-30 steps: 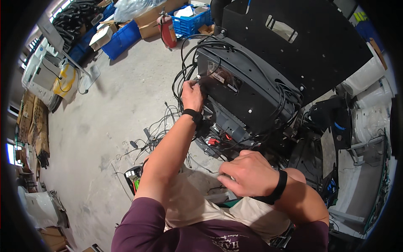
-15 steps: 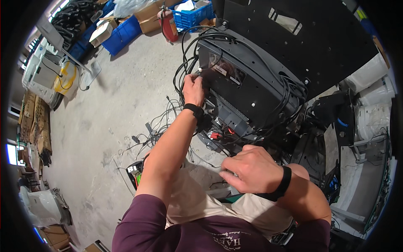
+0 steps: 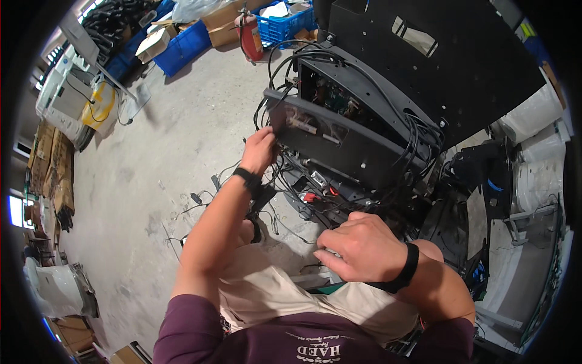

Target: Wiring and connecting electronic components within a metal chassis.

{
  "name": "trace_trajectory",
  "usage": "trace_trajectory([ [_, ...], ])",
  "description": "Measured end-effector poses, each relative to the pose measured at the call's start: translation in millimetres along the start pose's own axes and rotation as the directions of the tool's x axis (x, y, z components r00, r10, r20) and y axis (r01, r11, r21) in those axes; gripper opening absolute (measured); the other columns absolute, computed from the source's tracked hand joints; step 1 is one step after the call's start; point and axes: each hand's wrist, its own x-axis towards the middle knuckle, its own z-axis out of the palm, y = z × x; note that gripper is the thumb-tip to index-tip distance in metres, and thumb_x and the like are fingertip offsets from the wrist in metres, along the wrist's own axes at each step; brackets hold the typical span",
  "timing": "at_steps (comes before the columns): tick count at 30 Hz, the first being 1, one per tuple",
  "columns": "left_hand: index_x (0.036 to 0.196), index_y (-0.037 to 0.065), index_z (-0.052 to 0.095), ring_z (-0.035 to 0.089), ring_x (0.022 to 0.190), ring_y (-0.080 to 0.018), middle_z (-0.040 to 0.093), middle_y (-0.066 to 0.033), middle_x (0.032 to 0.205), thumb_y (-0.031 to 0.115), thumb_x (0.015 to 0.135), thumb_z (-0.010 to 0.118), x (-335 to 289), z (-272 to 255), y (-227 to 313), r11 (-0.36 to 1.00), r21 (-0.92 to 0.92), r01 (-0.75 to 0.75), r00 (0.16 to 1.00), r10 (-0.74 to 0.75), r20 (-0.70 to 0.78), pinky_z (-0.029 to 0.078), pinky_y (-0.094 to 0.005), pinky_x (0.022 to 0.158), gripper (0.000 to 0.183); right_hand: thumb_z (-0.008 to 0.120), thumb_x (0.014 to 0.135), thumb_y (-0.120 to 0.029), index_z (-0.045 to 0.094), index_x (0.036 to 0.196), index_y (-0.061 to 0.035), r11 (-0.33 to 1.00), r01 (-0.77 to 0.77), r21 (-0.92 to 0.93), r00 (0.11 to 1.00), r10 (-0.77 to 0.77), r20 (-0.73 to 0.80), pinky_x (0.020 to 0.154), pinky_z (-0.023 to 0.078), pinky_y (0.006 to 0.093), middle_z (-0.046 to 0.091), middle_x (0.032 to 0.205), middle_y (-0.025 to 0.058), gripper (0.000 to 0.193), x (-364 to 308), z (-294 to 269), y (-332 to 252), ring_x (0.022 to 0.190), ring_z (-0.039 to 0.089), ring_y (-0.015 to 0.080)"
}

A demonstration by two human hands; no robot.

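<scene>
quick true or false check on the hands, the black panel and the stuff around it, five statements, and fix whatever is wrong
1. The left hand is at the left end of the black panel. True.
2. The right hand is also touching the black panel. False: the right hand is apart from it, nearer the person's body.
3. A dark opening shows beyond the panel's far edge. True.
4. The red fire extinguisher lies on its side. False: the red fire extinguisher stands upright, just left of a blue crate.
5. Only the right wrist has a black band. False: the left wrist wears a black band too.
</scene>
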Motion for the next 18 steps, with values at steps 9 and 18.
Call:
trace_trajectory([
  [9, 0.115, -0.001, 0.062, 0.065, 0.075, -0.0148, 0.068, -0.0066, 0.084, 0.007, 0.095, 0.056, -138, -38, 38, 0.835, 0.472, 0.284, 0.876, -0.426, 0.226, 0.053, -0.03, 0.065, 0.022, 0.069, 0.093, -0.018, 0.071, 0.094, -0.0079, 0.966, -0.184, 0.18, 0.964, 0.213, -0.16, 0.066, 0.054, 0.0407, 0.07, 0.077, 0.012, 0.011, -22, -18, 3, 0.07, 0.069, 0.033],
  [18, 0.113, 0.003, 0.075, 0.069, 0.083, -0.0134, 0.076, -0.0071, 0.09, 0.027, 0.09, 0.08, -189, 1, 33, 0.817, 0.56, -0.139, 0.5, -0.431, 0.752, 0.054, -0.0286, 0.077, 0.033, 0.06, 0.107, -0.022, 0.066, 0.11, -0.0031, 0.69, -0.326, 0.646, 0.678, 0.647, -0.349, 0.053, 0.036, 0.0218, 0.05, 0.066, -0.0058, 0.02, -88, -52, 32, 0.057, 0.045, 0.0031],
])
